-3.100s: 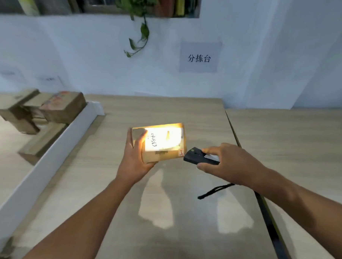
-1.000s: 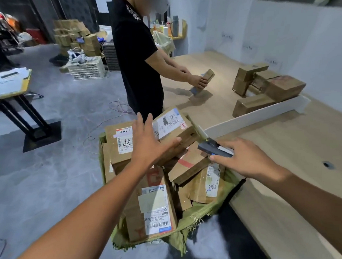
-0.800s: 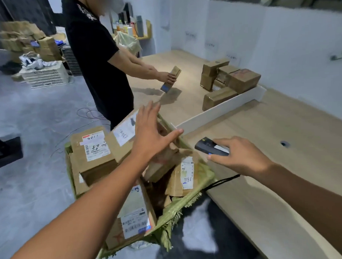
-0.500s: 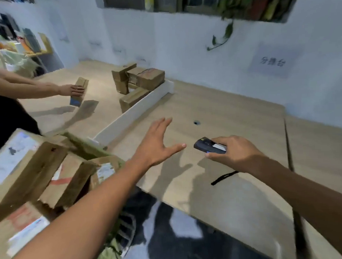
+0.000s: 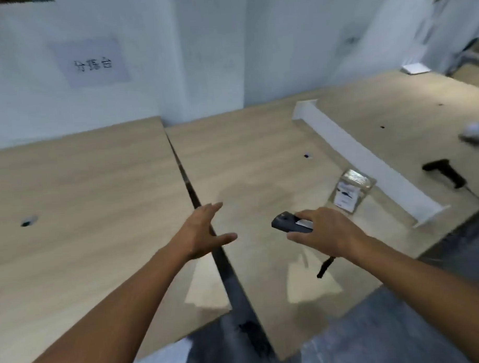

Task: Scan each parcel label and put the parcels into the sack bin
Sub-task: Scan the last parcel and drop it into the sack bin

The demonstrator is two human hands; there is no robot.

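**Scanner in hand, one parcel on the table**

Clasped in my right hand (image 5: 325,234): a dark handheld scanner (image 5: 291,225), fingers curled over its top, its front end poking out to the left. A black wrist strap (image 5: 325,268) dangles below the hand. My left hand (image 5: 203,232) holds nothing; fingers spread, palm turned to the right, it hovers over the dark gap (image 5: 207,228) between two tabletops.

Parcel (image 5: 351,189): one small clear-wrapped packet with a white label facing up, lying flat on the right-hand wooden table (image 5: 259,164), ahead and to the right of my scanner hand, apart from it. It sits just beside a long white divider (image 5: 368,160) that runs diagonally across that table.

Other items: a second black scanner (image 5: 444,171) lying on the far side of the divider; a paper sign (image 5: 90,63) with blurred characters on the white wall; the left-hand wooden table (image 5: 78,192). The sack bin is outside the view.
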